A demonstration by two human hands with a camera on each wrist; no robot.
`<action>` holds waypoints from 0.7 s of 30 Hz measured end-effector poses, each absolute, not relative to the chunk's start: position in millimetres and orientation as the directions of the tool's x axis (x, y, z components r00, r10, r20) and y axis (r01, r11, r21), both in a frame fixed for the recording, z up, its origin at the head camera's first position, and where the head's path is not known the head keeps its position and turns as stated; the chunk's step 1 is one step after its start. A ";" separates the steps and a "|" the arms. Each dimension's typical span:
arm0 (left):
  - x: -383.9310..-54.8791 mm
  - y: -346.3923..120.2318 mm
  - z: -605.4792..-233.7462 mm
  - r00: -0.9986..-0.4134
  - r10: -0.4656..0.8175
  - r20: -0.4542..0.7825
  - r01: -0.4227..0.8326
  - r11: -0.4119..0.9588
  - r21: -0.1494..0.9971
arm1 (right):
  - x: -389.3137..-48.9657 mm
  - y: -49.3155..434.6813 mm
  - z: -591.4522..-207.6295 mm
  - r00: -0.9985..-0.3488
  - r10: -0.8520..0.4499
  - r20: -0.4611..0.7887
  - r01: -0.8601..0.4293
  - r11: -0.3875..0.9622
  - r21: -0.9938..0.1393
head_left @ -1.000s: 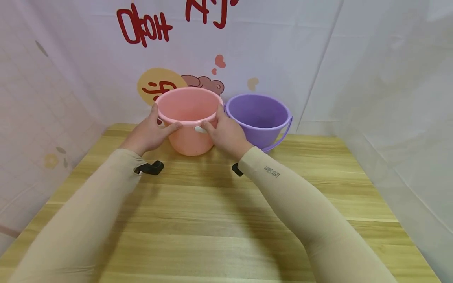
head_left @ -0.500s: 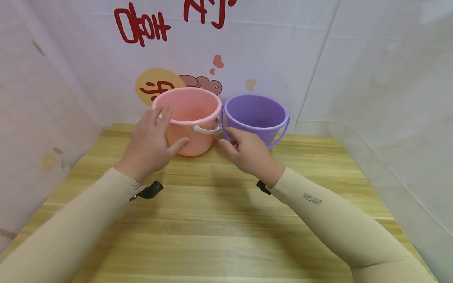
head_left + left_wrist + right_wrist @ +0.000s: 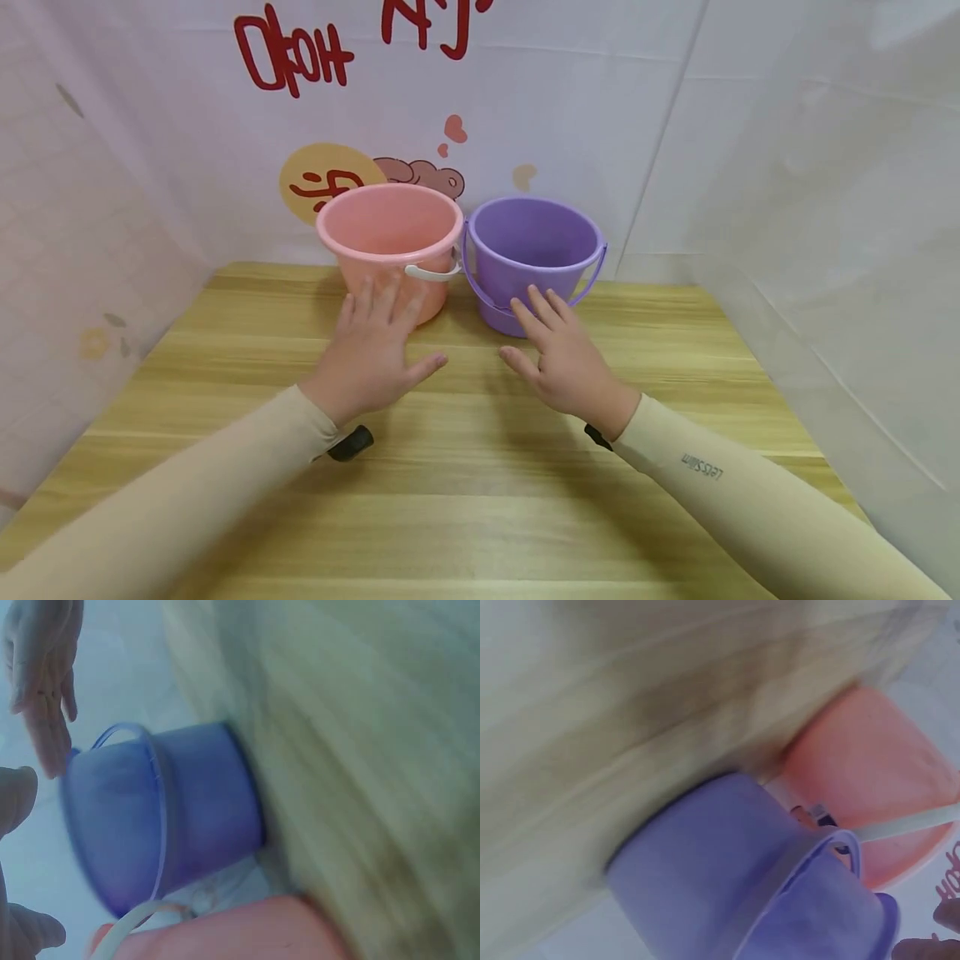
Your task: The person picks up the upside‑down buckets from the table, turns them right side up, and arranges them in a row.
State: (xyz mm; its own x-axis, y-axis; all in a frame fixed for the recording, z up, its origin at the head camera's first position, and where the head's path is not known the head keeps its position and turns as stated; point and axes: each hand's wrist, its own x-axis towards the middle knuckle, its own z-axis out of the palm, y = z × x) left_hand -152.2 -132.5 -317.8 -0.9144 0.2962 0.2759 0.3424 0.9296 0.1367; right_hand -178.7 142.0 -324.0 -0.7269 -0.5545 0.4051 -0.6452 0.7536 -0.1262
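A pink bucket [image 3: 360, 267] with a white handle [image 3: 432, 273] stands upright at the back of the wooden table. Beside it on the right is a purple bucket [image 3: 504, 279], its purple handle hanging down the front. My left hand [image 3: 367, 354] hovers in front of the pink bucket, fingers spread and holding nothing. In front of the purple bucket is my right hand [image 3: 567, 360], its fingers extended and also free of any object. Both buckets show side by side in the left wrist view, the purple one [image 3: 195, 802] nearer the middle.
The wooden table [image 3: 435, 500] reaches back to a white printed cloth [image 3: 585, 100] hung behind the buckets. Pale cloth walls [image 3: 810, 250] close off both sides. Black wrist straps [image 3: 351, 443] show under the sleeves.
Both hands have let go of the pink bucket's rim and drawn back toward the person. The right hand has also moved right. The white handle now hangs at the pink bucket's front right.
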 end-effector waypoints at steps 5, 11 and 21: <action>-152.3 -127.9 -330.9 -0.934 0.294 0.203 0.321 0.939 0.119 | -176.6 147.6 -333.2 -0.774 -0.542 0.328 -0.595 0.800 -0.083; -152.5 -126.1 -339.8 -0.950 0.281 0.139 0.295 0.950 0.100 | -175.3 149.4 -341.8 -0.818 -0.505 0.275 -0.539 0.840 -0.061; -151.5 -125.9 -345.5 -0.950 0.293 0.108 0.303 0.949 0.088 | -169.7 147.6 -347.0 -0.856 -0.471 0.213 -0.485 0.874 -0.014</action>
